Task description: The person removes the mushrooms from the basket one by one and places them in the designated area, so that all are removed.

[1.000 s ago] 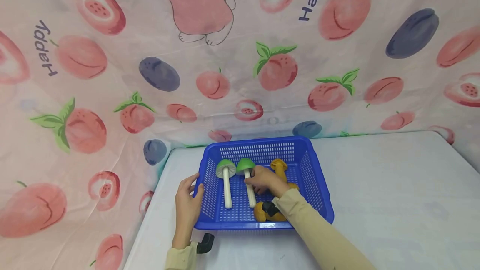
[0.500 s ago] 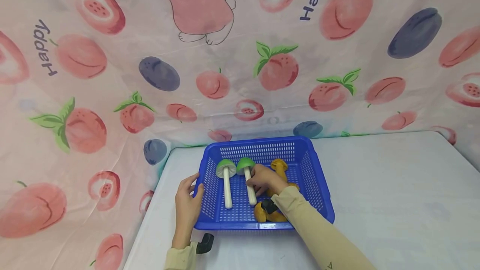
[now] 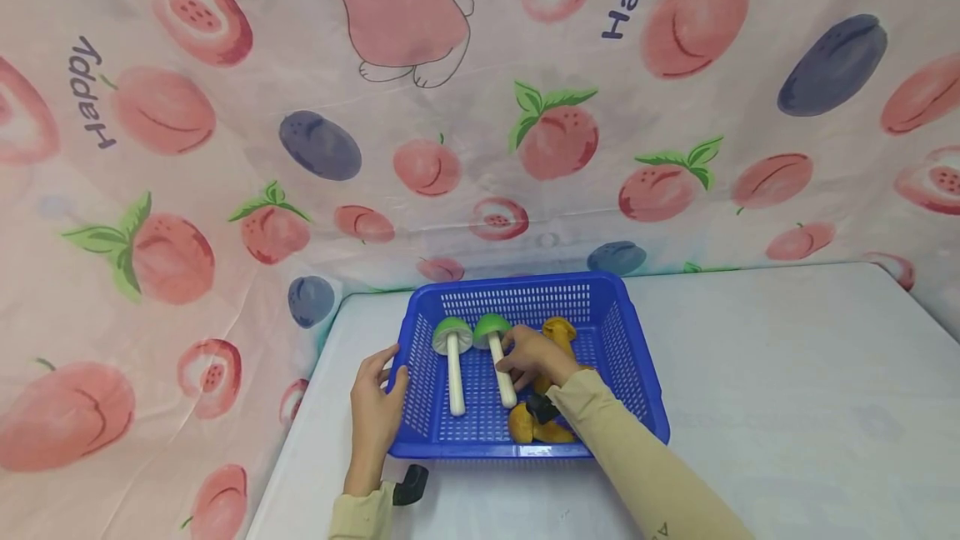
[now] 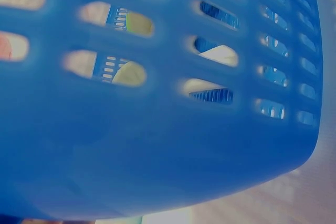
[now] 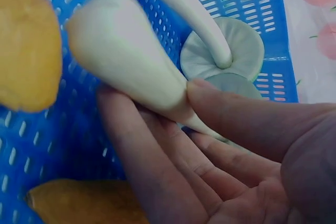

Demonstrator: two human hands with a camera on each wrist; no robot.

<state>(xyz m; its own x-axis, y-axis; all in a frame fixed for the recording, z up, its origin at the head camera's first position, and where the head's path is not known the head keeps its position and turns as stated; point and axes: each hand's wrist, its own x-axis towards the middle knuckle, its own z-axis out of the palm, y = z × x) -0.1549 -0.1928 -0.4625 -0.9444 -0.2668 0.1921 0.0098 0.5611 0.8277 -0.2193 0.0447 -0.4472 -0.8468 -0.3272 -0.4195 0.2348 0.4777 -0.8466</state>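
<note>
Right hand (image 3: 528, 354) pinches the mushroom (image 3: 496, 349) (likely light, stiff; mid-stalk suits), green cap (image 3: 490, 324) toward ten o'clock; left hand (image 3: 375, 413): grip unclear.

Sleeves, long, beige, two: left sleeve (image 3: 362, 517); right sleeve (image 3: 645, 457), marked with a small dark triangular motif (image 3: 660, 531). Wrist fittings, black, two: left fitting (image 3: 411, 485), elbow-shaped, and right fitting (image 3: 542, 408), both worn near the cuffs.

White table (image 3: 765, 382); behind it, pink cloth (image 3: 472, 119) printed with peaches (image 3: 696, 23), dark oval fruits (image 3: 832, 65), "Happy" lettering (image 3: 634, 0).
</note>
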